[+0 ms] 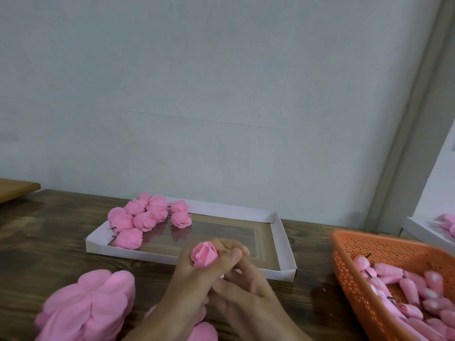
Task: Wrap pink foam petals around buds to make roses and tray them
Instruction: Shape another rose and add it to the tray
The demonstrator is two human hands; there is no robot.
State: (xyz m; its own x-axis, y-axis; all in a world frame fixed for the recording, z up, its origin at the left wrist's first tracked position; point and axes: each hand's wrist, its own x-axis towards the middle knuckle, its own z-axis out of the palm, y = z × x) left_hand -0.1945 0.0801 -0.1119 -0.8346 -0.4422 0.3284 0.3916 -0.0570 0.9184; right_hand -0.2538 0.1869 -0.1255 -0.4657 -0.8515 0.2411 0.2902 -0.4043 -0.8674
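petal stack (86, 308) at 7 o'clock of the hands | tray (283, 242) at 12 o'clock, finished roses (145, 217) in its 10 o'clock corner | left hand (187, 286) curled round rose (204, 257), right hand (246, 289) touching the left from below, its grip not clear | basket (349, 267) of buds (406, 284) at 4 o'clock
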